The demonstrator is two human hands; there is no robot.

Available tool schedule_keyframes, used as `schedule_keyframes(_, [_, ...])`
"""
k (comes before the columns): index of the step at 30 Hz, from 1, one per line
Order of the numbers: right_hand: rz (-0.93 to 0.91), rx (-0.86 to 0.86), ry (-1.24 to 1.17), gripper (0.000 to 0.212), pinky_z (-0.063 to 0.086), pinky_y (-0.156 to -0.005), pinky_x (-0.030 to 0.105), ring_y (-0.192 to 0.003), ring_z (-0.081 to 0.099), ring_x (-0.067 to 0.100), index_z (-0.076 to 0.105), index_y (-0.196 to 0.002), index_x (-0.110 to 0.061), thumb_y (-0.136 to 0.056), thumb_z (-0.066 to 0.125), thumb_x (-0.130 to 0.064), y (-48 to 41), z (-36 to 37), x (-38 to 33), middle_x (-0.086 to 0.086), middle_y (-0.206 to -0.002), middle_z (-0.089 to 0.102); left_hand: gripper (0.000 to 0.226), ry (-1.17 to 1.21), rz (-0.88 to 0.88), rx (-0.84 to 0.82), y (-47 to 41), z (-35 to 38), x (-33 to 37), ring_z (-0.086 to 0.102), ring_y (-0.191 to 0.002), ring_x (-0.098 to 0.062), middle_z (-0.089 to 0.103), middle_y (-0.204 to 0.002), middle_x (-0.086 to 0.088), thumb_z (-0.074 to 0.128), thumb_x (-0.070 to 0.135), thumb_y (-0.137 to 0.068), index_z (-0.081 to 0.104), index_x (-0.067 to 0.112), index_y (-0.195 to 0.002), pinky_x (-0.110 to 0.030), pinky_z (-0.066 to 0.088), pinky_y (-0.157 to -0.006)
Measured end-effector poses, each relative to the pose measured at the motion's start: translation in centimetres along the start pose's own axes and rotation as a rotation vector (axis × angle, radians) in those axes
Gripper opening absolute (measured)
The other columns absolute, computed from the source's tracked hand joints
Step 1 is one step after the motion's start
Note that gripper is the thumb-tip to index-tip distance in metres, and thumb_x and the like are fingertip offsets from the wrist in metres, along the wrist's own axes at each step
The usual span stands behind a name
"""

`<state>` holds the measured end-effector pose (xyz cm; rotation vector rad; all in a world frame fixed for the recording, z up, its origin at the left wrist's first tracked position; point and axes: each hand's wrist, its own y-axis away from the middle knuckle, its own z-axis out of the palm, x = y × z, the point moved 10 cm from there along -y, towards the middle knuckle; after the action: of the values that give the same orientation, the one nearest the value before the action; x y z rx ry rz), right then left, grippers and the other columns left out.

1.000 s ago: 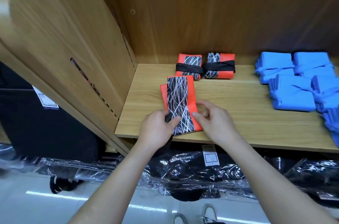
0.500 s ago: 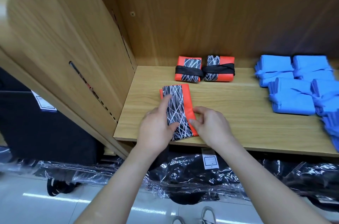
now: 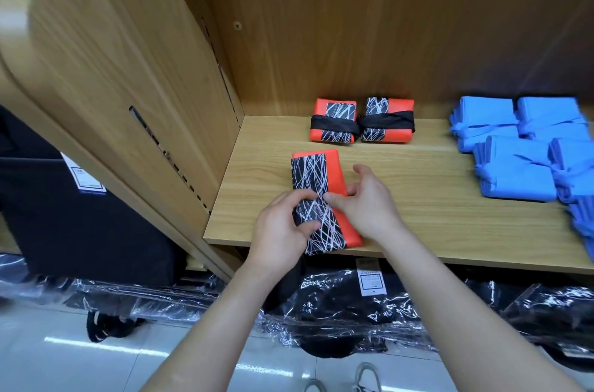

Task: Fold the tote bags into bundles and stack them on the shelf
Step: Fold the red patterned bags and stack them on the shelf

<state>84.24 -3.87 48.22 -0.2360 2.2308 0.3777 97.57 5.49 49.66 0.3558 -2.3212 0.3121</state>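
Observation:
A long folded tote bag [image 3: 323, 186], orange with a black panel of white lines, lies near the front left of the wooden shelf [image 3: 418, 199]. My left hand [image 3: 286, 231] grips its near end, fingers and thumb curled round the black panel. My right hand [image 3: 366, 202] pinches the bag's orange right edge at the middle. Two finished orange bundles [image 3: 361, 121], each tied with a black strap, sit side by side at the back of the shelf.
Several blue bundles [image 3: 520, 147] are stacked at the right of the shelf. The cabinet's wooden side wall [image 3: 128, 86] rises on the left. Below the shelf lie black goods in clear plastic wrap [image 3: 353, 311], and shoes [image 3: 360, 378] stand on the floor.
My left hand has gone from lying flat on the bag to curling round its near end. The right hand has shifted up along the orange edge.

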Motion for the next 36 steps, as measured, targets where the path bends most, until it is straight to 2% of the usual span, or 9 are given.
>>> schedule_keyframes(4, [-0.004, -0.112, -0.126, 0.035, 0.052, -0.090, 0.044, -0.096, 0.066, 0.023, 0.062, -0.112, -0.017, -0.083, 0.074, -0.032, -0.5, 1.1, 0.1, 0.002, -0.104, 0.070, 0.040, 0.018, 0.033, -0.083, 0.2, 0.8, 0.4, 0.046, -0.094, 0.004, 0.056, -0.109, 0.019, 0.078, 0.023, -0.079, 0.059, 0.029, -0.113, 0.001, 0.030, -0.077])
schedule_keyframes(11, [0.024, 0.013, -0.383, 0.014, 0.051, -0.087, 0.036, -0.095, 0.065, 0.022, 0.059, -0.103, -0.022, -0.092, 0.065, -0.018, 0.2, -0.5, 1.8, 0.001, -0.099, 0.068, 0.057, -0.441, 0.277, -0.108, 1.8, -0.8, 5.0, 0.023, -0.137, -0.016, 0.034, -0.149, 0.007, 0.050, 0.062, -0.087, 0.049, 0.032, -0.135, -0.043, 0.027, -0.111])
schedule_keyframes(14, [0.050, 0.006, -0.520, 0.016, 0.051, -0.082, 0.035, -0.086, 0.064, 0.021, 0.056, -0.095, -0.022, -0.089, 0.067, -0.012, 0.6, -1.3, 2.2, 0.003, -0.093, 0.068, 0.087, -0.710, 0.473, -0.284, 4.8, 1.5, 7.4, 0.042, -0.136, -0.019, 0.047, -0.147, 0.000, 0.065, 0.072, -0.066, 0.051, 0.022, -0.136, -0.046, 0.029, -0.113])
schedule_keyframes(16, [0.043, -0.075, -0.596, 0.023, 0.052, -0.079, 0.035, -0.084, 0.064, 0.020, 0.054, -0.101, -0.020, -0.088, 0.067, -0.006, 1.2, -0.7, 1.9, 0.007, -0.096, 0.069, 0.084, -0.791, 0.476, -0.267, 4.8, 2.2, 6.6, 0.059, -0.120, -0.020, 0.062, -0.130, -0.004, 0.086, 0.052, -0.054, 0.062, 0.018, -0.127, -0.046, 0.041, -0.104])
schedule_keyframes(21, [0.086, -0.246, -0.566, 0.036, 0.050, -0.075, 0.034, -0.085, 0.066, 0.023, 0.049, -0.105, -0.020, -0.082, 0.068, 0.002, 2.1, 0.3, 2.2, 0.008, -0.100, 0.070, 0.057, -0.669, 0.456, -0.364, 4.2, 2.3, 6.0, 0.062, -0.111, -0.022, 0.066, -0.123, 0.003, 0.064, 0.009, -0.080, 0.053, 0.026, -0.132, -0.033, 0.048, -0.094])
schedule_keyframes(25, [0.051, -0.223, -0.580, 0.026, 0.057, -0.074, 0.039, -0.076, 0.069, 0.024, 0.054, -0.104, -0.015, -0.085, 0.072, -0.011, 2.0, -0.2, 1.9, 0.012, -0.096, 0.072, 0.047, -0.622, 0.390, -0.513, 4.0, 2.6, 5.4, 0.059, -0.110, -0.025, 0.064, -0.123, 0.000, 0.049, 0.013, -0.093, 0.045, 0.033, -0.135, -0.038, 0.049, -0.088])
schedule_keyframes(29, [-0.083, -0.158, -0.573, 0.023, 0.056, -0.070, 0.031, -0.073, 0.066, 0.015, 0.063, -0.101, -0.020, -0.087, 0.068, -0.003, 2.6, -1.2, 0.6, 0.006, -0.092, 0.074, 0.021, -0.194, 0.233, -0.500, 2.5, 1.0, 5.3, 0.052, -0.066, -0.012, 0.059, -0.075, 0.004, 0.060, 0.030, -0.094, 0.049, 0.027, -0.112, -0.032, 0.042, -0.065])
schedule_keyframes(33, [-0.168, -0.104, -0.552, 0.028, 0.052, -0.063, 0.023, -0.075, 0.064, 0.007, 0.068, -0.098, -0.019, -0.087, 0.062, 0.006, 3.6, -2.6, -0.7, 0.004, -0.093, 0.071, 0.022, 0.113, 0.082, -0.223, 1.1, -1.1, 4.2, 0.056, -0.070, -0.019, 0.061, -0.093, 0.011, 0.067, 0.033, -0.088, 0.046, 0.039, -0.091, -0.035, 0.043, -0.065])
schedule_keyframes(36, [-0.177, -0.113, -0.597, 0.033, 0.052, -0.062, 0.021, -0.080, 0.064, 0.010, 0.072, -0.098, -0.018, -0.084, 0.060, 0.009, 4.4, -3.0, -1.1, 0.007, -0.099, 0.072, 0.035, 0.177, 0.047, -0.115, 1.1, -1.6, 4.1, 0.061, -0.083, -0.013, 0.052, -0.116, 0.016, 0.069, 0.031, -0.087, 0.044, 0.049, -0.104, -0.027, 0.048, -0.073])
